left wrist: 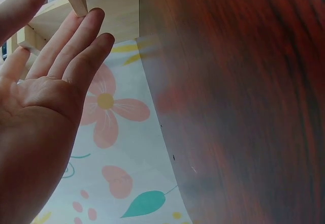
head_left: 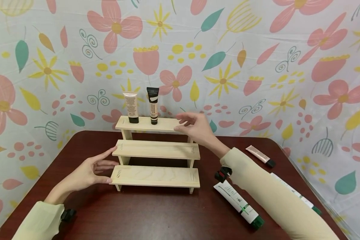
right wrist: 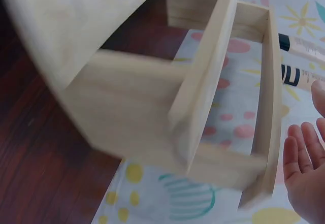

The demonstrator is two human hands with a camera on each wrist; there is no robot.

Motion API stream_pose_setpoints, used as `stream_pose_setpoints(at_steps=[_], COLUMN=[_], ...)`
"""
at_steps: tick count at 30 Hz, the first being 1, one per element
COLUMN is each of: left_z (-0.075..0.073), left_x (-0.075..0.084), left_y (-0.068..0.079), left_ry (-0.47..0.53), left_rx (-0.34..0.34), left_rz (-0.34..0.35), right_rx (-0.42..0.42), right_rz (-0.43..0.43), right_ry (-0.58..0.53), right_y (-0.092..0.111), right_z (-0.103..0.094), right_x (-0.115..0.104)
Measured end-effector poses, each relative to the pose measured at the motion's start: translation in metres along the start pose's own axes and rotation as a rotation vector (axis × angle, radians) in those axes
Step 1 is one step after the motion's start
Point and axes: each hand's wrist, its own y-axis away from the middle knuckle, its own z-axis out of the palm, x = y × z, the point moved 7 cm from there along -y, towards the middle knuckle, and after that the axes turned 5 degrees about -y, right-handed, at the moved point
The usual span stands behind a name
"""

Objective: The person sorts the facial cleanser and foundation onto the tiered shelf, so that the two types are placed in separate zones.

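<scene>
A three-step wooden display stand (head_left: 156,149) stands on the table. On its top step are two upright tubes: a beige tube with a black cap (head_left: 131,106) at the left and a slimmer black-and-beige tube (head_left: 154,105) beside it. My left hand (head_left: 88,170) is at the stand's left side, its extended fingertips at the ends of the middle and bottom steps. Over the right end of the top step is my right hand (head_left: 196,128), fingers loosely bent and nothing between them. The right wrist view shows that hand (right wrist: 310,168) beside the top step, near both tubes.
Right of the stand lies a white tube with a green cap (head_left: 237,203). Another white tube (head_left: 297,193) lies partly behind my right sleeve. Farther back is a pinkish-beige tube (head_left: 261,156). A floral cloth (head_left: 180,50) hangs behind the dark red table (head_left: 156,216).
</scene>
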Motion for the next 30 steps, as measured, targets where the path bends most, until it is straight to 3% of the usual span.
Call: stream_pose_setpoints(at_steps=[7,11,20,30], left_z=[0.000,0.000,-0.001,0.001], left_x=[0.000,-0.001,0.003,0.000], left_y=[0.003,0.005,0.005,0.000], left_ry=[0.009,0.020,0.055,0.047], left_rx=[0.005,0.004,0.000,-0.008], left_rz=[-0.002,-0.002,0.007,-0.004], right_rx=[-0.025,0.004,0.058,-0.003], right_rz=[-0.058,-0.011,0.003,0.133], right_ry=[0.043,0.080,0.177,0.344], right_y=[0.022,0.039,0.080,0.124], right_z=[-0.032,-0.055,-0.110,-0.168], right_x=[-0.002,0.005,0.032,0.078])
